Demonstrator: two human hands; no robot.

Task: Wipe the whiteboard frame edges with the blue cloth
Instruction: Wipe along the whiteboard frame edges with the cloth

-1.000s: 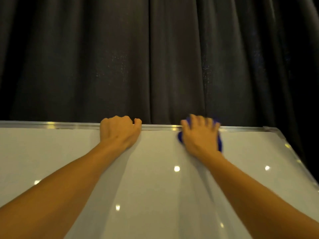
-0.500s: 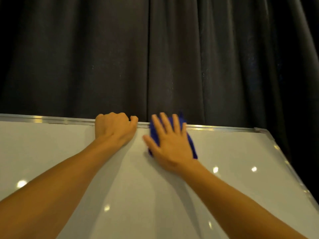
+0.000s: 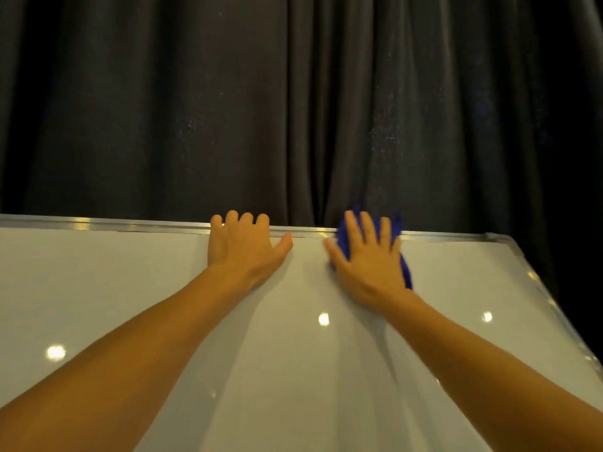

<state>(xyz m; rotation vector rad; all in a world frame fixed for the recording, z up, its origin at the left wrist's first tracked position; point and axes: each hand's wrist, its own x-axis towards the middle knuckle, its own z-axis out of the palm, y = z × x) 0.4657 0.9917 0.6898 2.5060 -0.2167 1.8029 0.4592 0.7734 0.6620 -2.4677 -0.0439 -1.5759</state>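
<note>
The whiteboard (image 3: 293, 370) fills the lower half of the view, with a silver metal frame along its top edge (image 3: 130, 225) and down its right edge (image 3: 554, 308). My left hand (image 3: 243, 247) grips the top frame edge, fingers curled over it. A little to its right, my right hand (image 3: 368, 259) presses the blue cloth (image 3: 406, 272) flat against the board and the top frame edge, fingers spread. Most of the cloth is hidden under that hand; blue shows above the fingertips and at the right side.
A dark grey curtain (image 3: 293, 109) hangs close behind the board across the whole view. The frame's top right corner (image 3: 496, 238) lies to the right of the cloth. Ceiling lights reflect as bright spots on the board.
My right hand slid the cloth left along the top edge toward my left hand, and now sits slightly right of it again. My left hand's fingers reach further over the frame.
</note>
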